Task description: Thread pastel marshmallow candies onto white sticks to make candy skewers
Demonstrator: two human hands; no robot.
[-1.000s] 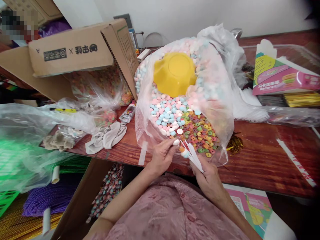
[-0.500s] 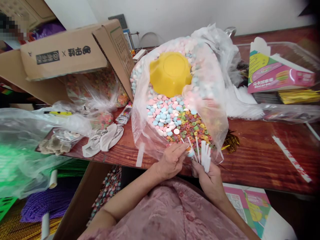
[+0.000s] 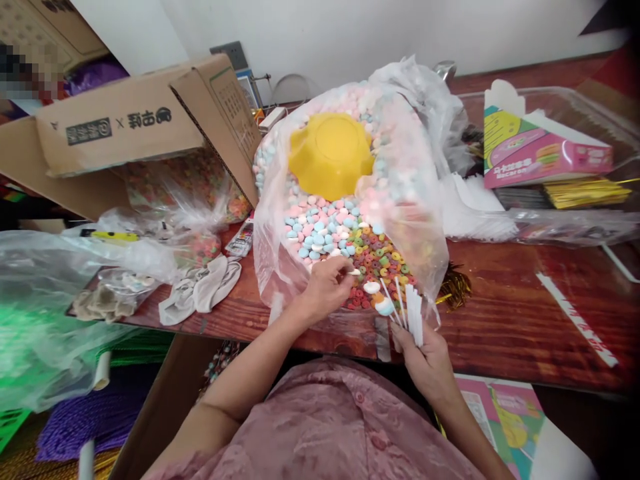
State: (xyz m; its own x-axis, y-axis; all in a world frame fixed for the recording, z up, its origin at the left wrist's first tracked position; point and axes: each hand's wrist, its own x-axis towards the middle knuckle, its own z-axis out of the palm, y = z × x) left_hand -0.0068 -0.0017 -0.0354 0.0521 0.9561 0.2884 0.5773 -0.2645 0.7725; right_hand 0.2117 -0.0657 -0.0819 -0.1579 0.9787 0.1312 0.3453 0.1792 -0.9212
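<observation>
My right hand is closed round a bundle of white sticks. Threaded candies, blue, white and orange with a white one at the upper end, stick out beside its thumb. My left hand is over the near edge of the pile, its fingers pinched at a white candy. Under and beyond both hands, a clear plastic bag lies opened around pink, blue and white candies and coloured ring-shaped pieces. A yellow wavy-edged bowl rests upside down on the candies.
A cardboard box with bagged coloured pieces stands at left, near grey-white cloth gloves. A pink macaron carton and gold twist ties lie at right. A white strip lies on the wooden table.
My left hand has moved left, away from the threaded candies, to the pile, and now pinches a white candy. The threaded candies show more fully. My right hand keeps hold of the sticks.
</observation>
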